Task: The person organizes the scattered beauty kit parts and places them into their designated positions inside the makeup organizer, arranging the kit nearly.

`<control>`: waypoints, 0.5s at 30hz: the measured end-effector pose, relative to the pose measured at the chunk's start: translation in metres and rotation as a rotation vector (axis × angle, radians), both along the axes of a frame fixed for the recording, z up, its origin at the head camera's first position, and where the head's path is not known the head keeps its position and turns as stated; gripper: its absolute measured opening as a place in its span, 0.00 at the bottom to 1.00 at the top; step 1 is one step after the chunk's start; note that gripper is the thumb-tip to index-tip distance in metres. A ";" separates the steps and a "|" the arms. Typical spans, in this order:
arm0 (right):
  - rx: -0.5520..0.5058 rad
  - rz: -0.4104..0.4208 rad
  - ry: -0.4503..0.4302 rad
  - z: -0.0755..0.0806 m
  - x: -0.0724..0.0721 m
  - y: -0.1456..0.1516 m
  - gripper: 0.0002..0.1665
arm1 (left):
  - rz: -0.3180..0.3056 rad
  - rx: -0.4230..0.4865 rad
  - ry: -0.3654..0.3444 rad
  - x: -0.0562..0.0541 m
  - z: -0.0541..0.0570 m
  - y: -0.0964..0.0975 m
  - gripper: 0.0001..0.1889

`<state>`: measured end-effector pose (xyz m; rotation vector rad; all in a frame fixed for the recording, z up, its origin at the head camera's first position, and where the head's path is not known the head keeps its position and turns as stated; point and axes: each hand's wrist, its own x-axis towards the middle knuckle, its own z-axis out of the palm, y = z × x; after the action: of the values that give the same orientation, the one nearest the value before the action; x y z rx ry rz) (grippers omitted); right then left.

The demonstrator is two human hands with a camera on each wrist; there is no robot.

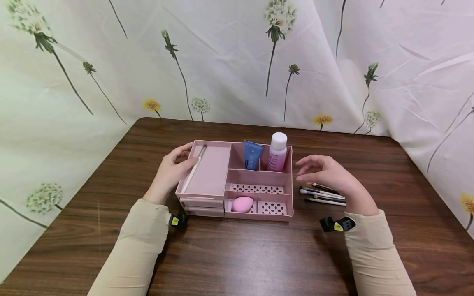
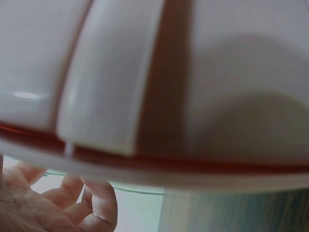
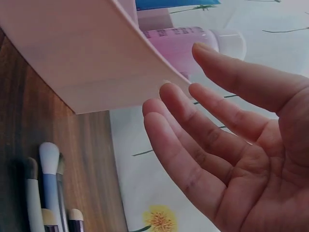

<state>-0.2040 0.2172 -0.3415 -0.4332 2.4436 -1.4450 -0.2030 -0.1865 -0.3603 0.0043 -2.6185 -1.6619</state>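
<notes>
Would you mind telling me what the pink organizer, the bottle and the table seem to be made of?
Organizer: probably plastic with a smooth satin finish, judging by its thin, even walls.
Bottle: likely plastic, since its pink body looks translucent and glossy.
Table: wood or wood-look laminate, semi-gloss; dark streaked grain and soft reflections show, but not which.

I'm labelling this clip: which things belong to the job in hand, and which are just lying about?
Apparently the job's:
pink organizer, left hand on its edge
blue tube, pink bottle, pink sponge, white brush, all in it
loose brushes, near the right hand

Just around:
floral cloth
wooden table
wrist cameras
</notes>
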 end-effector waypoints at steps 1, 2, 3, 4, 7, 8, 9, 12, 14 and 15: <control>-0.002 0.000 -0.005 -0.001 -0.001 -0.001 0.28 | 0.000 -0.001 0.001 0.000 0.000 0.000 0.30; -0.004 -0.001 -0.012 -0.002 -0.001 -0.001 0.28 | 0.001 -0.001 0.004 0.000 0.000 0.000 0.30; -0.002 -0.003 -0.016 -0.003 -0.002 -0.001 0.29 | 0.001 -0.001 0.006 0.000 0.000 0.000 0.30; -0.004 -0.002 -0.021 -0.004 -0.002 -0.001 0.29 | 0.002 -0.001 0.007 0.001 0.001 0.001 0.30; -0.006 0.001 -0.030 -0.005 -0.003 -0.001 0.29 | 0.002 0.005 0.008 0.001 0.001 0.001 0.30; -0.006 0.001 -0.032 -0.006 -0.004 -0.001 0.28 | 0.002 0.008 0.006 0.001 0.001 0.001 0.30; -0.002 0.002 -0.032 -0.006 -0.004 -0.001 0.28 | 0.002 0.012 0.003 0.001 0.001 0.001 0.30; 0.007 0.001 -0.036 -0.007 -0.005 0.000 0.28 | 0.001 0.020 -0.005 0.001 0.001 0.001 0.30; 0.025 -0.004 -0.037 -0.008 -0.005 0.001 0.27 | 0.001 0.020 -0.008 0.001 0.001 0.001 0.30; 0.035 -0.005 -0.038 -0.008 -0.006 0.002 0.27 | 0.001 0.020 -0.009 0.001 0.001 0.001 0.30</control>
<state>-0.2097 0.2188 -0.3500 -0.3890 2.4374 -1.3970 -0.2019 -0.1857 -0.3593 0.0142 -2.6083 -1.6913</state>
